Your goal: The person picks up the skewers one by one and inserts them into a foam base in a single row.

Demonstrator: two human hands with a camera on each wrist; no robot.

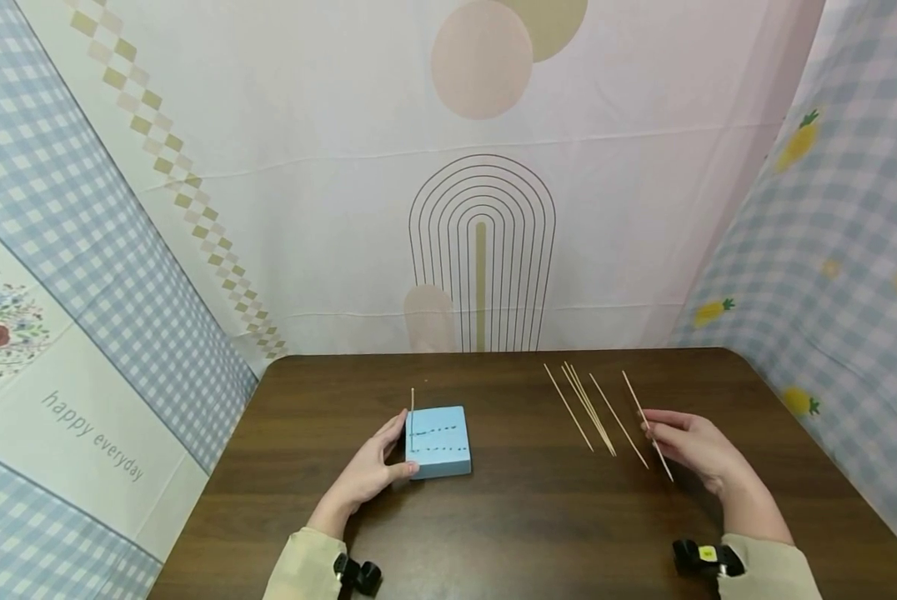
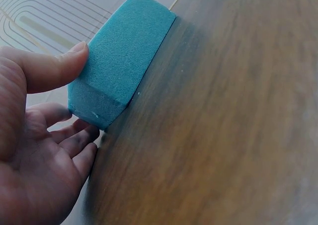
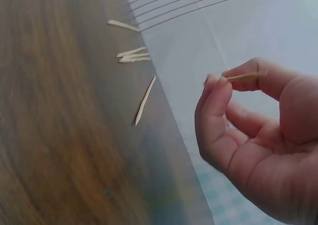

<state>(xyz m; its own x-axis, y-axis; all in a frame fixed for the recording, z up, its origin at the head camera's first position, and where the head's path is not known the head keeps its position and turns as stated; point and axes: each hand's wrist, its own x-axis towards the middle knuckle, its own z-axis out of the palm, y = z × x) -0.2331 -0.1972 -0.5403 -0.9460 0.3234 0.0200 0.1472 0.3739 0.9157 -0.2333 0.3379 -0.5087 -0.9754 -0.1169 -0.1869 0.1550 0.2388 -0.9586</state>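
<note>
Light-blue square foam block, a thin pale stick standing at its left edge, rests on the dark brown wood-grained table, held by the left hand; the right hand pinches a slender pale wooden skewer beside loose skewers.

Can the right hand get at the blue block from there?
Probably yes: only loose sticks lie between the right hand and the blue block, flat on the table; the left hand holds the block's left side, leaving its right side free.
</note>
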